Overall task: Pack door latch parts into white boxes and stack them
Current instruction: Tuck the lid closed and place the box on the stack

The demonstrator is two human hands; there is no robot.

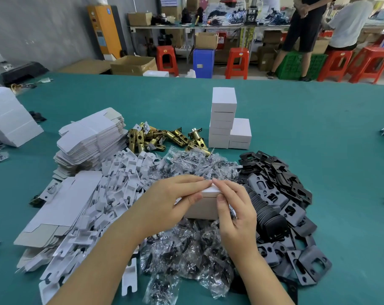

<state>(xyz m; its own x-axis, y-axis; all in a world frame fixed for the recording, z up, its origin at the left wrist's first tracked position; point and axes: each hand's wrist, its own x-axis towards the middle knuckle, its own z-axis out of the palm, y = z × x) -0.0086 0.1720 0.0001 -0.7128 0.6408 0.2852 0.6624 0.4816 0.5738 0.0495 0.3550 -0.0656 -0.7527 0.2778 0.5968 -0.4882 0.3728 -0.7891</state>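
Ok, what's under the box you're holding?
Clear bags of dark screws lie under the box, spreading toward you. Both hands grip it: the left hand across its top, the right hand at its flap. Directly beneath, the box hides the table.

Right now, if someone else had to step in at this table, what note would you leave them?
Left hand and right hand both grip one white box, pinching its top flap shut.
Done: a stack of closed boxes stands on the green table, a lower stack beside it.
Supplies: brass latches, flat box blanks, white inserts, bagged screws, black plates.
Left: finish closing this box, stack it, keep packing.
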